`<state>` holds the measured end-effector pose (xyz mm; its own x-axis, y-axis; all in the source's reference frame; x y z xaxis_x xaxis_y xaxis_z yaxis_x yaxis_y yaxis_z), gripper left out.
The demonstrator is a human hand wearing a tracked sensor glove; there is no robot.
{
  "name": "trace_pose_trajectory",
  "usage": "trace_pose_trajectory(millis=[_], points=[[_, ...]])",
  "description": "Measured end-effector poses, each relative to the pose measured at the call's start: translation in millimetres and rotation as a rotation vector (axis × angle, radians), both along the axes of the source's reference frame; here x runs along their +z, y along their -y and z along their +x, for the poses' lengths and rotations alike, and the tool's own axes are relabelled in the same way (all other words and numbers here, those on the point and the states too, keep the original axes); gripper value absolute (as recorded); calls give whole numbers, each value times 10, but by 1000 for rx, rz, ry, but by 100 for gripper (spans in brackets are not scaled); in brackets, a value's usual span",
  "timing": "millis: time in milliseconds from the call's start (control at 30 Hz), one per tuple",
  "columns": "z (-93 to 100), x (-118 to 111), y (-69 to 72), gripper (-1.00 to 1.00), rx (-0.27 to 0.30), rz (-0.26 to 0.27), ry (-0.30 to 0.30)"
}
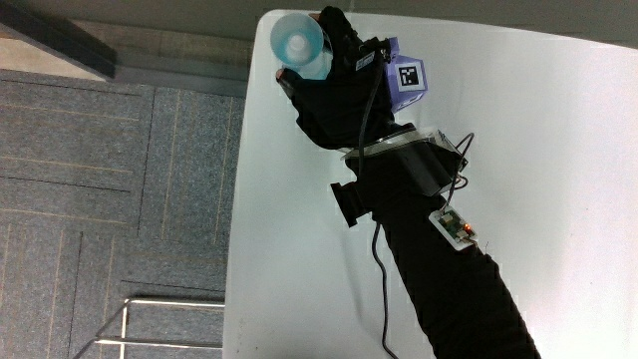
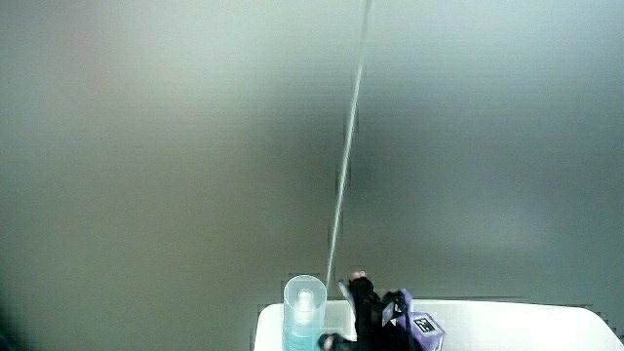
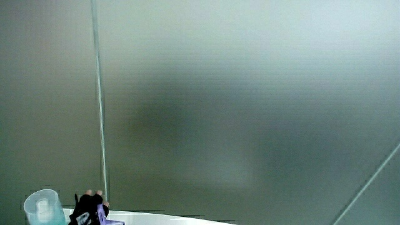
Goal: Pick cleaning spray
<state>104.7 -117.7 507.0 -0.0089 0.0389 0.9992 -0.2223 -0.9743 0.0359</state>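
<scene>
Forearm point(image 1: 454, 289) in black sleeve nearest the lens, crossing the white table point(image 1: 558, 150) toward its corner. Hand point(image 1: 334, 95) at that corner, gloved, patterned cube point(image 1: 407, 82) on its back, fingers wrapped round the cleaning spray point(image 1: 299, 42). Spray bottle upright, pale blue with translucent cap, seen from above at the very corner, close to both meeting edges. Bottle point(image 2: 304, 312) and hand point(image 2: 375, 317) low in a side view, against a pale wall; likewise bottle point(image 3: 42, 207) and hand point(image 3: 87, 209) in a side view.

Task status, judged: reach complete, grasp apparently closed on the bottle. Lift not confirmed; contact between bottle base and table not visible. Remaining: raise clear of the surface.

Clearances: floor directly past both edges at the corner, so little margin for a slip outward. Broad bare tabletop toward the person and along the table. Nothing else standing near the bottle. Straight upward lift advisable, then inward.
</scene>
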Motion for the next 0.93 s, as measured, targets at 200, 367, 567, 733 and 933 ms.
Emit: trace_pose_trajectory(millis=[200,367,567,733,933], points=[[23,-61,-13,100,-5,22,21],[36,-160,-41,100,-15,50,40],[58,-254,-80,100,-12,79,70],[10,-273,-112,100,-34,108,104],[-69,-290,-192,100,-59,124,101]])
